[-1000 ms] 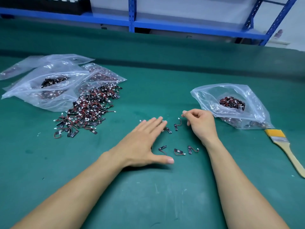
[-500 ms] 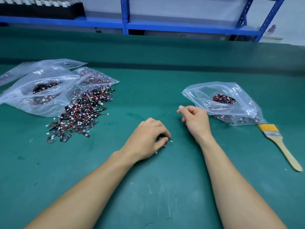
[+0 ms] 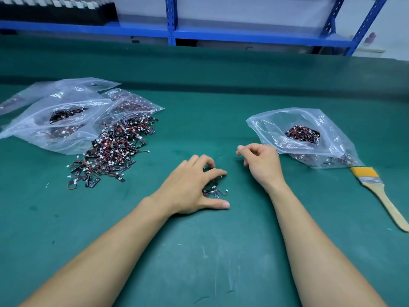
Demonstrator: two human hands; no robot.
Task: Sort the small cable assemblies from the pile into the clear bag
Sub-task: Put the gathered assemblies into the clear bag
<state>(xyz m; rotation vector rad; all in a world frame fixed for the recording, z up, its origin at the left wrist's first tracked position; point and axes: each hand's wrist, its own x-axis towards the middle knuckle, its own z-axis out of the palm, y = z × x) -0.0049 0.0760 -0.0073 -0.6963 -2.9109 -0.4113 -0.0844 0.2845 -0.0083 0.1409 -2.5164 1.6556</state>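
Note:
A pile of small black-and-red cable assemblies [image 3: 112,149] lies on the green mat at the left. My left hand [image 3: 190,187] is clawed over a small cluster of cable assemblies [image 3: 214,192] in the middle, fingers curled round them and thumb flat on the mat. My right hand [image 3: 262,162] hovers just right of it with its fingers curled and thumb against the index finger; nothing shows between them. The open clear bag [image 3: 332,149] lies right of that hand, with several assemblies [image 3: 302,134] inside.
Several other clear bags [image 3: 55,129] holding assemblies lie at the left behind the pile. A yellow-bristled paintbrush [image 3: 376,189] lies at the right near the bag. A blue shelf rack [image 3: 172,34] stands behind the table.
My left hand went from flat over the scattered assemblies to curled, drawing them into one cluster. My right hand stayed by the bag with its fingers curled.

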